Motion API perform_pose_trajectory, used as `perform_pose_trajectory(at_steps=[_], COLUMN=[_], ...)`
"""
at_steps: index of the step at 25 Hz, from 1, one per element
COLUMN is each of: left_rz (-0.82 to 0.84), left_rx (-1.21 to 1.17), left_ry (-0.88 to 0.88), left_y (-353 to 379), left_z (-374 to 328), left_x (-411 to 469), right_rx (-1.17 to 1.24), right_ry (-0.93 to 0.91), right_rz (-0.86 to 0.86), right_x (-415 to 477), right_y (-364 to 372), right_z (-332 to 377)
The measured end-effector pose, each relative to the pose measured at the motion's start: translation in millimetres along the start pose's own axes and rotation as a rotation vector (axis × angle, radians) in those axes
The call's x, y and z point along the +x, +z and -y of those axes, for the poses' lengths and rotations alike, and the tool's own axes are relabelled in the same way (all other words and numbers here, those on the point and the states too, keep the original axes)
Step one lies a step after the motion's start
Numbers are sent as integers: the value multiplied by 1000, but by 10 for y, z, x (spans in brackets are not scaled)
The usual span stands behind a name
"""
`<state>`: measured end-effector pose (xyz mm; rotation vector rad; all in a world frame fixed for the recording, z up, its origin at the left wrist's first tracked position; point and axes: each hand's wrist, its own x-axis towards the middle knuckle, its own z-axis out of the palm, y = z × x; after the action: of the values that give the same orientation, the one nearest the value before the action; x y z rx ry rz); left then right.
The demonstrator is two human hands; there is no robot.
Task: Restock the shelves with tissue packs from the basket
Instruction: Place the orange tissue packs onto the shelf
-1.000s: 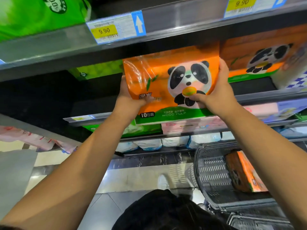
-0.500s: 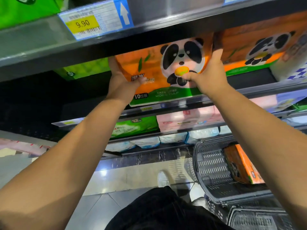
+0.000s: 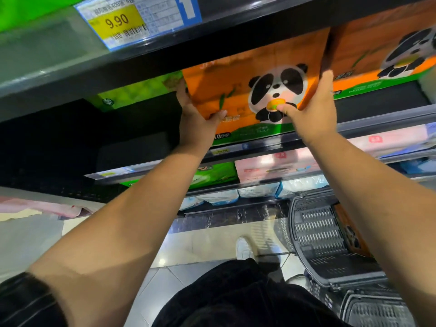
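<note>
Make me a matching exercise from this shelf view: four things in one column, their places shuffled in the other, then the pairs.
Things
1. middle orange panda-print tissue pack
2. yellow 9.90 price tag
3. dark slatted plastic basket
4. pink tissue pack

Places
A. on the floor, lower right
B. on the front edge of the upper shelf
C. on the next shelf down from item 1
D. gripped between the left hand and the right hand

Pairs: 1-D, 2-B, 3-A, 4-C
</note>
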<state>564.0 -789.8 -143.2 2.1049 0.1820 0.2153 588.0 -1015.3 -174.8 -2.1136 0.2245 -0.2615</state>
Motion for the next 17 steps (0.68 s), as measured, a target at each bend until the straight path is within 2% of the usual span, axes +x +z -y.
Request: perform_pose_trajectory(at_steps=[4,7,11,14,15,17], left_rz=[116,110,61,77,74,59], left_rx=[80,105,162,188,170,110], left_ry=[-100,-115,-100,-156,-173,-200], left_y=[4,46,145,236,257,286], left_z=[225,282,258,225,213,247], left_x=[-63,-27,162,337,386,453], right_rx=[-40,-132,-471,-311,-283,-338], right_ry=[49,60,135,280,277,148], right_rz=[-7,-15,-42,-75,-54,18], right_x=[-118,-92,77,159,160,128], right_y=[52,66,62,108,139,223], right_z=[-120,-105,-23,-3,-14,-64])
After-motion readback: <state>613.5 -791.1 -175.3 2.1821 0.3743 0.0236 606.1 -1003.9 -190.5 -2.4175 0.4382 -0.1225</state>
